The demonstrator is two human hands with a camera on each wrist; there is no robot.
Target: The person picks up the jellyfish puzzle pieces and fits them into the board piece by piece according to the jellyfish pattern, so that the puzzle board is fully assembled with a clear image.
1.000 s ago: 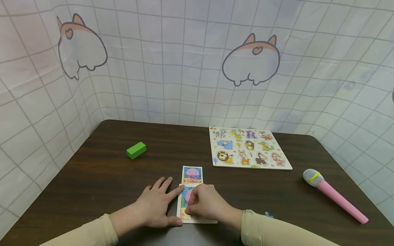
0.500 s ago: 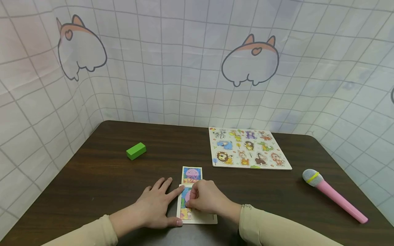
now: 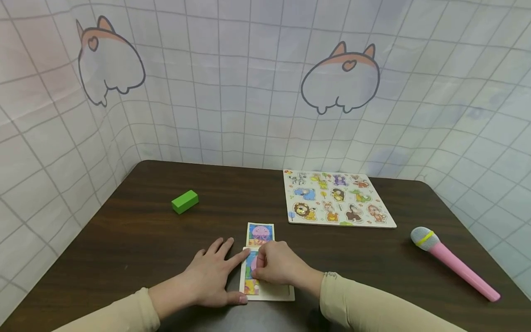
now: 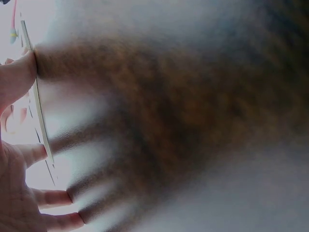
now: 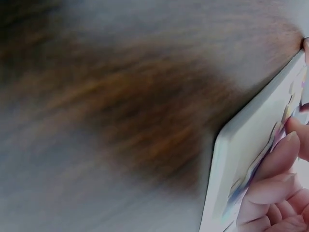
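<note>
A small white puzzle board (image 3: 274, 296) lies flat before me, with colourful pieces along its left side. A jellyfish picture card (image 3: 260, 234) adjoins its far edge. My left hand (image 3: 210, 275) is spread palm down, its thumb and index finger touching the board's left edge. My right hand (image 3: 281, 263) is over the board, fingers curled, thumb and index finger pinching a blue and pink puzzle piece (image 3: 251, 261); the hand hides part of it. Nearer me sits a yellow-orange piece (image 3: 250, 287). In the right wrist view, thumb and finger meet at the pieces' raised edges.
A green block (image 3: 185, 202) is on the dark table (image 3: 137, 230) at back left. Behind to the right lies an animal puzzle board (image 3: 338, 198). A pink toy microphone (image 3: 456, 265) rests at the right. White grid-patterned cloth (image 3: 232, 92) surrounds the table's back and sides.
My right hand has slid a little farther up the board, uncovering more of the yellow-orange piece. A small blue thing beside the right sleeve is now out of sight. My left hand stays put.
</note>
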